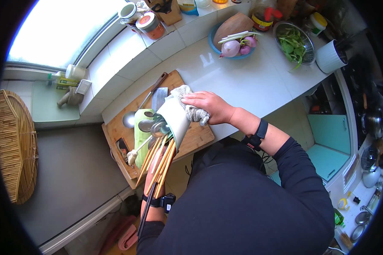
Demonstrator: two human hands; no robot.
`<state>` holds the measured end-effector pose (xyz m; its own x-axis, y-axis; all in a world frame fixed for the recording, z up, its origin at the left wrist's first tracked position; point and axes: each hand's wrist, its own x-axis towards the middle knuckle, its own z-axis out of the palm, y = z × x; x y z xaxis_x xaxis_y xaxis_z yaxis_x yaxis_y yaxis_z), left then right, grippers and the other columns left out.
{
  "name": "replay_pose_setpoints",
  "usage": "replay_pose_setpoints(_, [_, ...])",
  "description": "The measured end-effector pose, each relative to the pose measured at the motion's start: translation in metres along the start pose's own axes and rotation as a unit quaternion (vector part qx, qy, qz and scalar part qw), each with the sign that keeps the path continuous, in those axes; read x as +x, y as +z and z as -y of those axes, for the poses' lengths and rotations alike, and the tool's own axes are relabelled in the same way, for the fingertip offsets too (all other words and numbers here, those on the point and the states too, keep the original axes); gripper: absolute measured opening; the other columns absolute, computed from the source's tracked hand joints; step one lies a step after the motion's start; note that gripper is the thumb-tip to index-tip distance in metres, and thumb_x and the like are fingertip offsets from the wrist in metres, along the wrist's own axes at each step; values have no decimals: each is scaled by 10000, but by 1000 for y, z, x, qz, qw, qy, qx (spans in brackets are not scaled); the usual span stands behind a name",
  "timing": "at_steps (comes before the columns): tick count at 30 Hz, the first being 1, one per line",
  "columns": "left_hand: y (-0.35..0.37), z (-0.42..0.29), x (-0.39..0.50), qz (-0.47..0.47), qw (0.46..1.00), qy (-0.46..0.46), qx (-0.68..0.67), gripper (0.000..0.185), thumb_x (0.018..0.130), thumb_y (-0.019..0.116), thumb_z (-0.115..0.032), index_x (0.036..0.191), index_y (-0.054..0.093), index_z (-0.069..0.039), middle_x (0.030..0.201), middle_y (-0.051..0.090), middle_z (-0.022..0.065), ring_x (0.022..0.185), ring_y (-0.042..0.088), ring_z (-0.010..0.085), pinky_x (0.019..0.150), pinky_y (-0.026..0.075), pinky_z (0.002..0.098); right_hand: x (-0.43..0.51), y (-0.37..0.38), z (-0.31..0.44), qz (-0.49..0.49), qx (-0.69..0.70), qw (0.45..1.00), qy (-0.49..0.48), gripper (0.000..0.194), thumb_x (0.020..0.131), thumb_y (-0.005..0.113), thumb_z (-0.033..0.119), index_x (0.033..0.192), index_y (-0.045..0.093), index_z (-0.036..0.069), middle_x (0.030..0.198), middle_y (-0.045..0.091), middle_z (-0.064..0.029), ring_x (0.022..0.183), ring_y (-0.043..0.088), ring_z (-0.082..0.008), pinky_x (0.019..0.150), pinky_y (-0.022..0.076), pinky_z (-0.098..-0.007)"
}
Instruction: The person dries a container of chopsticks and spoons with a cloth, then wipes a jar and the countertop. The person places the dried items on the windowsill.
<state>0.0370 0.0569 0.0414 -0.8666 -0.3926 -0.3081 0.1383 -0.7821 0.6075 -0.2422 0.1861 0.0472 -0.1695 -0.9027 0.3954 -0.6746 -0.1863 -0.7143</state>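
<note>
A white utensil holder [175, 118] is tilted over the cutting board, its mouth towards me. Wooden chopsticks [162, 162], a dark pair among them, stick out of it together with several metal spoons [159, 129]. My left hand [159, 159] reaches beneath the chopsticks and supports the holder from below; its fingers are hidden. A crumpled grey-white cloth [191, 106] is in my right hand [212, 106], pressed on the holder's outer side near its base. Under the holder, a pale green peeled gourd [141, 140] lies on the wooden cutting board [194, 137].
A cleaver [159, 98], a ladle [128, 119] and a peeler [123, 146] lie on the board. Behind stands a blue bowl [214, 46] with onions. A metal colander [309, 54] of greens and a white ribbed container [330, 57] are at right. A woven reed lid [17, 146] is at left.
</note>
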Motion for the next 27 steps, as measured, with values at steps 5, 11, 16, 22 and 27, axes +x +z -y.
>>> replay_pose_setpoints(5, [5, 4, 8, 43, 999, 23, -16, 560, 969, 566, -229, 1428, 361, 16, 1383, 409, 362, 1147, 572, 450, 880, 588, 400, -19, 18, -1, -79, 27, 996, 19, 717, 686, 747, 112, 1363, 511, 73, 1363, 533, -182, 1265, 498, -350, 1074, 381, -437])
replay_pose_setpoints(11, [11, 7, 25, 56, 952, -72, -293, 631, 999, 499, -352, 1520, 252, -97, 1500, 225, 352, 1132, 598, 407, 950, 550, 421, -51, 38, 1, -44, 43, 996, 64, 791, 640, 724, 57, 1390, 471, 32, 1376, 506, -223, 1274, 482, -381, 1075, 389, -431])
replay_pose_setpoints(16, [18, -8, 41, 112, 929, -119, -332, 662, 984, 538, -348, 1528, 241, -116, 1530, 209, 314, 1159, 586, 391, 963, 540, 434, -68, 48, -3, 87, 50, 992, 78, 790, 608, 715, 52, 1368, 501, 26, 1365, 530, -198, 1228, 523, -358, 1052, 410, -403])
replay_pose_setpoints(22, [10, -13, 41, 137, 924, -112, -340, 651, 1018, 460, -347, 1538, 174, -79, 1531, 147, 346, 1211, 550, 405, 998, 516, 452, -54, -9, 3, -161, 48, 977, 128, 761, 656, 801, 191, 1339, 517, 11, 1315, 575, -172, 1207, 552, -325, 1051, 414, -389])
replay_pose_setpoints(27, [8, -9, 41, 124, 944, -141, -271, 614, 978, 528, -388, 1493, 339, -111, 1500, 361, 236, 1167, 599, 337, 982, 513, 429, -20, -27, 42, -171, 87, 981, -34, 743, 685, 752, 127, 1377, 492, 46, 1347, 553, -156, 1226, 536, -338, 1071, 403, -422])
